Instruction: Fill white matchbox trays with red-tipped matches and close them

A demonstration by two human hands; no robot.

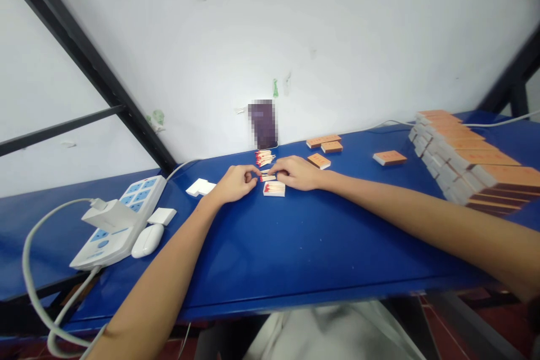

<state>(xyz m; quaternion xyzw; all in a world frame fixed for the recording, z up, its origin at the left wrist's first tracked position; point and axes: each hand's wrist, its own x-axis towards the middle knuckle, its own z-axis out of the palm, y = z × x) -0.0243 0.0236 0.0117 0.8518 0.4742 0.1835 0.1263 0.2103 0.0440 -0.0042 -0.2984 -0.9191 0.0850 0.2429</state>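
A few loose red-tipped matches [267, 178] lie on the blue table between my two hands. My left hand [236, 184] is at their red heads, its index finger and thumb apart with a gap between them. From the other side, my right hand [296, 172] has its curled fingertips at the plain ends of the matches; fine contact is hard to make out. Just below sits a white matchbox tray [275, 193] partly filled with matches. Behind the hands is a heap of more matches [264, 158], heads to the left.
Orange matchboxes [319, 161] lie to the right, with a large stack [472, 157] further over. On the left are white trays [199, 187], a power strip [122, 219] with a plugged charger, and a white earbud case [147, 240]. A blurred dark object [264, 126] leans on the wall.
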